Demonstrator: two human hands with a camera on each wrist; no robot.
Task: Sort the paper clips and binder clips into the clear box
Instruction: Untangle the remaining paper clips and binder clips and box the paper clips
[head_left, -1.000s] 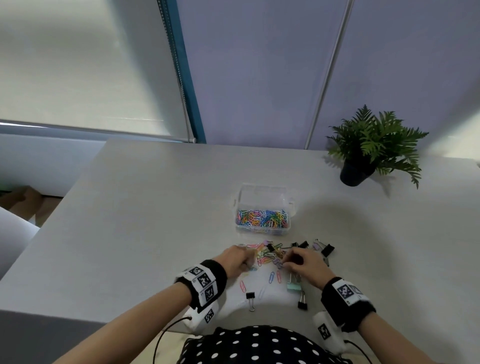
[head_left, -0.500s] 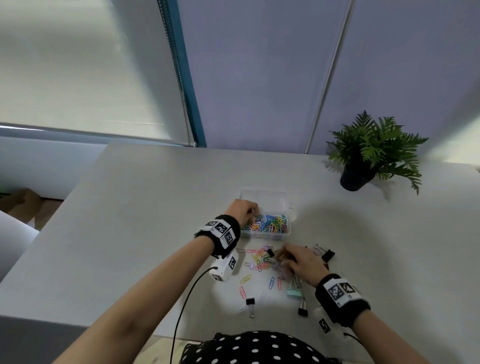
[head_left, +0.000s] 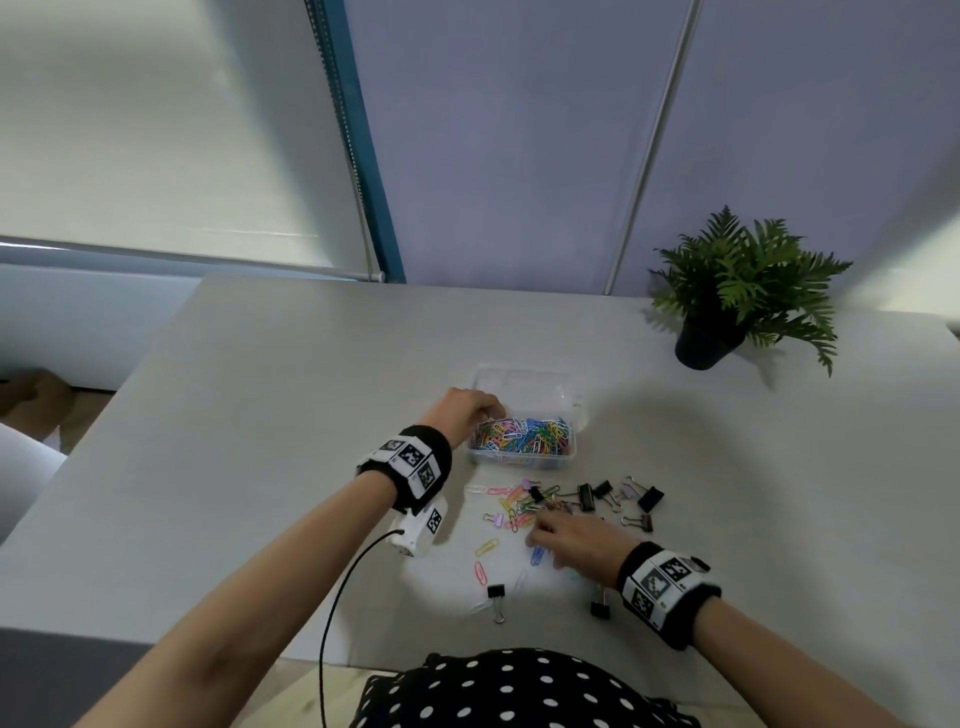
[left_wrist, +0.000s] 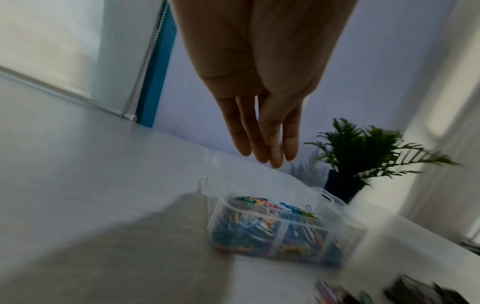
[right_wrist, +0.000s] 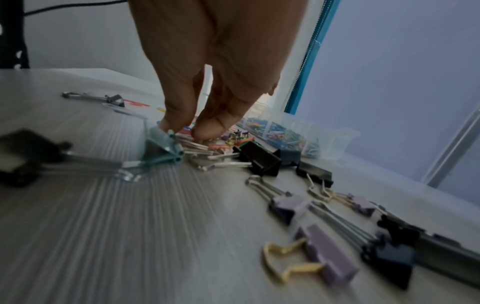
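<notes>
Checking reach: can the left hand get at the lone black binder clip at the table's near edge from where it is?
Probably yes: the left hand hangs open over the clear box, and nothing lies between it and the black binder clip.

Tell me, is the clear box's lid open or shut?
Open. The clear box shows exposed paper clips, its lid tipped back behind them.

Paper clips (head_left: 522, 436) multicoloured; binder clips (head_left: 618, 499) black, lilac (one pale blue); polka-dot top (head_left: 519, 691) black-white; plant (head_left: 748, 275) green.
</notes>
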